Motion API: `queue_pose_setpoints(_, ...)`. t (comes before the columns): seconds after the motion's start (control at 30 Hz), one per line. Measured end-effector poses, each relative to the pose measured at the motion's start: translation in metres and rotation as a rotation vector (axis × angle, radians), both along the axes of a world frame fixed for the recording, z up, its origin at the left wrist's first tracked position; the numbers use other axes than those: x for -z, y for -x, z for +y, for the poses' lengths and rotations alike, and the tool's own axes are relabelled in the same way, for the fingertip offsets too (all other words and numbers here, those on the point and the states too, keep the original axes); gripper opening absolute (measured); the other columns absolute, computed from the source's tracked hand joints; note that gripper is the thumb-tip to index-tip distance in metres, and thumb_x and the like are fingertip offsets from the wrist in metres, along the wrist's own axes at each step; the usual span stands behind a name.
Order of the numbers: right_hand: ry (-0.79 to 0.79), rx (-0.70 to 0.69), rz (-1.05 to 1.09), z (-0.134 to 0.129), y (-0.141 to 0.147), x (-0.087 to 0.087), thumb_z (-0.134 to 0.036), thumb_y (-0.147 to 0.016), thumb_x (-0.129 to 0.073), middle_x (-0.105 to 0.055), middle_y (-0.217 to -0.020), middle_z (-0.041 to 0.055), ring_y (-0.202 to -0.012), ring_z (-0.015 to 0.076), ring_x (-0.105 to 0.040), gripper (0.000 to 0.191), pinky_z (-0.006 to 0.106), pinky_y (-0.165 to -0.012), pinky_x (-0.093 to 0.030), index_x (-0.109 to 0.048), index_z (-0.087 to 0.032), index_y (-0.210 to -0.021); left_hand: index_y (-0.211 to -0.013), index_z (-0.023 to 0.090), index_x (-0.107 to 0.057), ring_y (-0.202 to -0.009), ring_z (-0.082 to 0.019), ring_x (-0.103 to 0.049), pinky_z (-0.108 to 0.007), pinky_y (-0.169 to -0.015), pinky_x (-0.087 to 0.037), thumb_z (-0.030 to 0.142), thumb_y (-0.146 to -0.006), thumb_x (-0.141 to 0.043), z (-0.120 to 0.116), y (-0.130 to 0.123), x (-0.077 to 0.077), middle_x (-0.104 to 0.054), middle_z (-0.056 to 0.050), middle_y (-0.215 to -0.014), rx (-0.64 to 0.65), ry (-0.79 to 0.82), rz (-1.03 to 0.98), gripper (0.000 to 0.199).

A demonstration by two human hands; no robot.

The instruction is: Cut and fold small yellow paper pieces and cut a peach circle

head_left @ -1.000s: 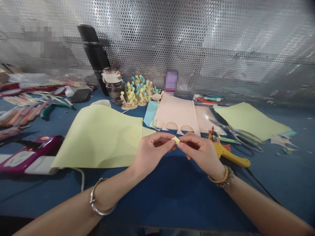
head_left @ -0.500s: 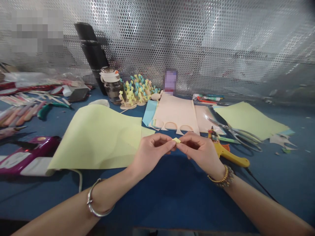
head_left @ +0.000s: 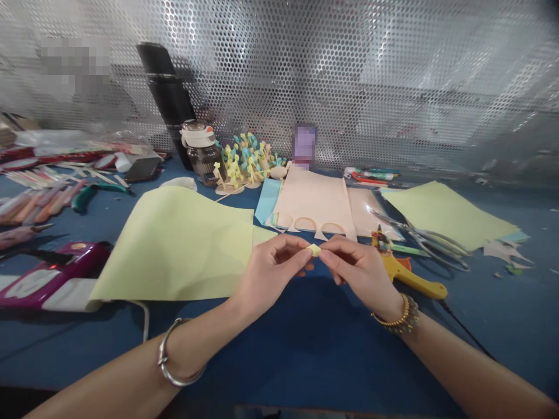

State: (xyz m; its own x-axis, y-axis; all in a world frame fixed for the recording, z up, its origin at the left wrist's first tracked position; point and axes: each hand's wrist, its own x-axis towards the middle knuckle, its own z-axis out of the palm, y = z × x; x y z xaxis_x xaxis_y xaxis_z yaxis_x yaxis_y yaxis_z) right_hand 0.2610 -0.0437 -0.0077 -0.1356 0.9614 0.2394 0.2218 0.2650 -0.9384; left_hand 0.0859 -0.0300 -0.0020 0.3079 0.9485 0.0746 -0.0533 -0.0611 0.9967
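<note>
A tiny pale yellow piece is pinched between my two hands above the blue table. My left hand grips its left side between thumb and fingers. On the other side, my right hand has thumb and forefinger pressed together at the piece's right edge. A large curled sheet of pale yellow-green paper lies just left of my left hand. Beyond my hands are pink sheets with rounded cut-outs along the near edge. The yellow-handled glue gun rests to the right of my right hand.
Scissors and more yellow-green paper lie at the right. Behind stand small coloured flower-like pieces on sticks, a lidded bottle and a black cylinder. A purple power strip and green-handled pliers are left.
The whole view has shifted slightly, so things appear a little further right. Both hands keep their pinch on the small yellow piece.
</note>
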Motion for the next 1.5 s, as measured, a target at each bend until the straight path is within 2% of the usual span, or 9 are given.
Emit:
queue_pose_setpoints(0.1,0.005,-0.016,0.005,0.0005,0.0001,-0.0006,-0.034,-0.084,-0.062,-0.048,-0.054,-0.006,-0.041,0.005,-0.044,0.017,0.019,-0.04,-0.036,-0.068,-0.018,-0.082,-0.092,0.018,-0.062,-0.067,-0.013,-0.067,-0.021,-0.059,-0.053,0.03,-0.079,-0.067,0.0,-0.0003,0.0018,-0.066,0.001,-0.073,-0.008,-0.028,-0.04,0.019)
queue_pose_setpoints(0.33,0.003,0.002,0.0,0.003,0.0006,-0.0004,-0.034,-0.083,-0.064,-0.05,-0.056,-0.0058,-0.041,0.0037,-0.043,0.017,0.018,-0.041,-0.035,-0.068,-0.017,-0.079,-0.087,0.019,-0.068,-0.067,-0.012,-0.064,-0.02,-0.059,-0.051,0.027,-0.075,-0.071,-0.0004,-0.0002,0.0046,-0.067,0.0,-0.073,-0.051,-0.113,0.047,0.015)
queue_pose_setpoints(0.43,0.003,-0.005,-0.008,0.0026,0.0012,0.0007,-0.034,-0.083,-0.064,-0.051,-0.059,-0.0056,-0.042,0.0035,-0.044,0.017,0.018,-0.041,-0.036,-0.067,-0.017,-0.079,-0.091,0.02,-0.069,-0.067,-0.011,-0.064,-0.02,-0.061,-0.051,0.025,-0.074,-0.071,-0.002,-0.0011,0.0053,-0.067,0.001,-0.073,-0.066,-0.133,0.064,0.018)
queue_pose_setpoints(0.67,0.01,0.015,-0.016,0.0009,0.003,0.0032,-0.034,-0.084,-0.063,-0.051,-0.061,-0.0053,-0.042,0.0029,-0.045,0.017,0.017,-0.04,-0.035,-0.067,-0.018,-0.079,-0.088,0.018,-0.068,-0.066,-0.011,-0.066,-0.019,-0.062,-0.051,0.025,-0.075,-0.071,-0.0022,-0.0018,0.0027,-0.067,0.001,-0.069,-0.033,-0.044,0.01,0.015)
queue_pose_setpoints(0.87,-0.049,-0.002,-0.026,0.0002,0.0027,0.0034,-0.032,-0.085,-0.061,-0.053,-0.065,-0.0045,-0.041,0.0023,-0.045,0.016,0.018,-0.041,-0.036,-0.069,-0.018,-0.084,-0.087,0.015,-0.066,-0.064,-0.01,-0.065,-0.018,-0.06,-0.052,0.026,-0.073,-0.072,0.0005,-0.002,0.0003,-0.067,0.001,-0.068,-0.024,0.037,-0.056,0.018)
queue_pose_setpoints(1.33,-0.081,0.068,-0.084,-0.0019,0.0048,0.001,-0.028,-0.084,-0.061,-0.055,-0.067,-0.0029,-0.046,0.0045,-0.045,0.013,0.02,-0.043,-0.035,-0.067,-0.017,-0.078,-0.091,0.017,-0.067,-0.066,-0.011,-0.067,-0.019,-0.063,-0.055,0.029,-0.075,-0.071,-0.0011,-0.0025,0.0019,-0.07,0.0,-0.071,-0.046,0.044,-0.052,0.02)
queue_pose_setpoints(1.5,-0.093,0.064,-0.086,-0.0029,0.0048,-0.0007,-0.027,-0.083,-0.062,-0.055,-0.066,-0.0027,-0.046,0.0052,-0.045,0.013,0.021,-0.044,-0.035,-0.068,-0.018,-0.078,-0.082,0.016,-0.068,-0.064,-0.011,-0.067,-0.018,-0.061,-0.055,0.03,-0.074,-0.072,-0.0012,-0.0027,0.0024,-0.069,0.0,-0.069,-0.075,0.034,-0.038,0.016)
